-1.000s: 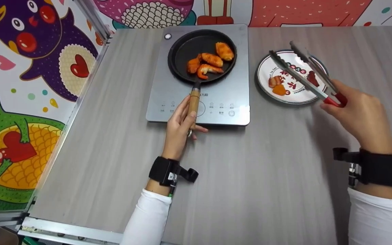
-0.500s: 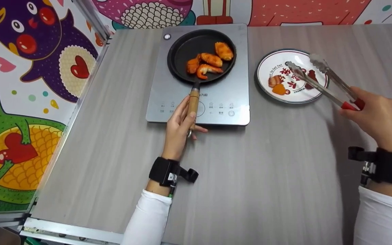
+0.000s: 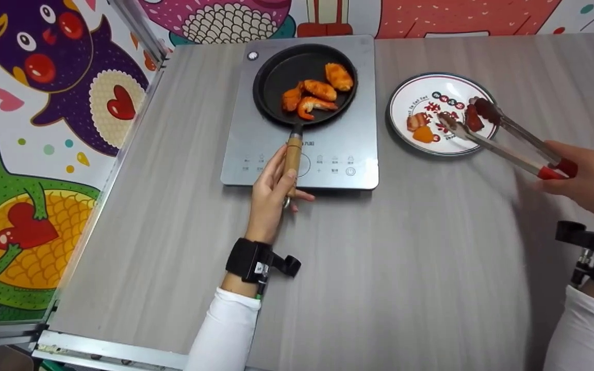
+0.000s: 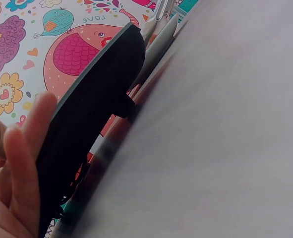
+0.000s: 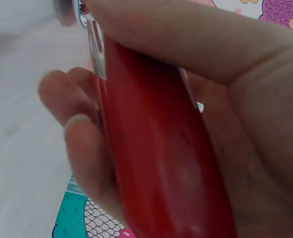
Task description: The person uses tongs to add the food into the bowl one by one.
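In the head view, my left hand (image 3: 271,185) holds the wooden handle (image 3: 293,154) of a black frying pan (image 3: 279,67), thumb on top. In the pan lie a shrimp (image 3: 306,107) and several orange-brown browned pieces (image 3: 320,89). My right hand (image 3: 593,178) grips metal tongs (image 3: 508,153) by their red handle (image 5: 156,134), which fills the right wrist view. The tongs' spread tips reach over a white patterned plate (image 3: 405,100), one at each side of a dark red piece of meat (image 3: 473,119). A bacon-like piece (image 3: 416,121) and an orange piece (image 3: 423,135) lie at the plate's left.
The pan stands on a silver induction cooker (image 3: 256,149); its dark underside (image 4: 96,79) shows in the left wrist view. Cartoon-printed walls (image 3: 70,93) border the grey table (image 3: 379,268) at the back and left. A metal rail (image 3: 111,348) runs along the front.
My right hand has moved right and slightly down, drawing the tongs back over the plate. Their tips have come down around the dark red meat. My left hand and the pan stay put.
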The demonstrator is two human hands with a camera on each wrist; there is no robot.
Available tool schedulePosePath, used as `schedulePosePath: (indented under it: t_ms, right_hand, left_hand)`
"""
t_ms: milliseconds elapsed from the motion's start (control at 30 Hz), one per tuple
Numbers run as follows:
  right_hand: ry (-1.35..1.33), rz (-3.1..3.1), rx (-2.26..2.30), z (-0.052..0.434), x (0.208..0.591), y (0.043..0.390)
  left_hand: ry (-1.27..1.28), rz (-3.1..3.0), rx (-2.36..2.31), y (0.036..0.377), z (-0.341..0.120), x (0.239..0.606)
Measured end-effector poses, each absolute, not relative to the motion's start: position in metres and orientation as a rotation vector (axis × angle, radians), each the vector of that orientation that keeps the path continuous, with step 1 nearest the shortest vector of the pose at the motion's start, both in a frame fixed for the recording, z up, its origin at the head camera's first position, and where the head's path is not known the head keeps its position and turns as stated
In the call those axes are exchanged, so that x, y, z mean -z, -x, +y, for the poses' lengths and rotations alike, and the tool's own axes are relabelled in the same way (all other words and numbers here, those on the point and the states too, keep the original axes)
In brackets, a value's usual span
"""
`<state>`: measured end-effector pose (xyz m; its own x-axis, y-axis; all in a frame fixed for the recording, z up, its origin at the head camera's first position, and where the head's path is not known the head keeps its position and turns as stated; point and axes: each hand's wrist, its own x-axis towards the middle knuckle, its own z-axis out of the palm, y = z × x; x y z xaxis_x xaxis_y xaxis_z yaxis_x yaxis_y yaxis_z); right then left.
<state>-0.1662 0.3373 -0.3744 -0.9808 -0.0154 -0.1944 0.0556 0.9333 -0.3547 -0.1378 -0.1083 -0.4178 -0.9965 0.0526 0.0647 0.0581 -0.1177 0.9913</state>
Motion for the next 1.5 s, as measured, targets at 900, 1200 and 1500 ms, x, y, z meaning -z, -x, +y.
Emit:
schedulePosePath:
  t_ms: [900,1200,1500]
  right_hand:
    - [0.032,2.958,0.585,0.326,0.371,0.163]
    - [0.06,3.008,0.611,0.324,0.368,0.161]
    - [0.109,3.168,0.646,0.318,0.366,0.163]
  left_hand:
    - [0.133,-2.067,2.341,0.138,-0.107,0.417]
    - [0.13,-2.076,2.336,0.138,-0.107,0.416]
    - [0.125,-2.084,2.333,0.138,-0.108,0.416]
